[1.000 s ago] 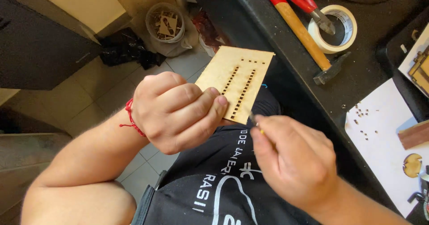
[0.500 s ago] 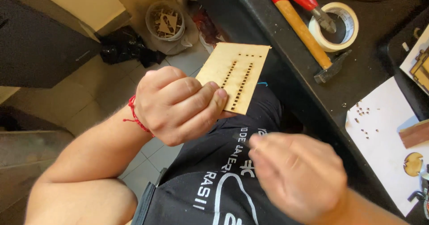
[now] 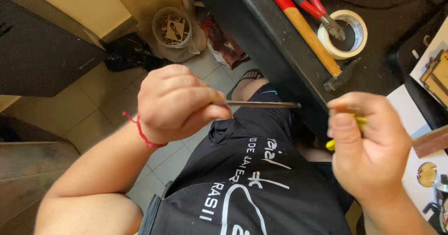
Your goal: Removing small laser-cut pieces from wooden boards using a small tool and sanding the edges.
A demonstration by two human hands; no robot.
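My left hand (image 3: pixel 179 102) grips a thin plywood panel (image 3: pixel 266 104), turned edge-on so it shows only as a narrow strip pointing right over my lap. My right hand (image 3: pixel 366 144) is closed around a small yellow-handled tool (image 3: pixel 343 132), held just right of the panel's free end and apart from it. The tool's tip is hidden by my fingers. A red cord (image 3: pixel 142 132) circles my left wrist.
A black workbench (image 3: pixel 261 25) runs along the upper right, with a hammer (image 3: pixel 312 36), red-handled pliers (image 3: pixel 310 1) and a roll of tape (image 3: pixel 347 34) on it. White sheets and wooden pieces (image 3: pixel 436 71) lie far right. A bucket of wood scraps (image 3: pixel 175 29) stands on the tiled floor.
My left hand has rotated the panel from face-up to edge-on. My right hand has moved to the right and upward, away from the panel.
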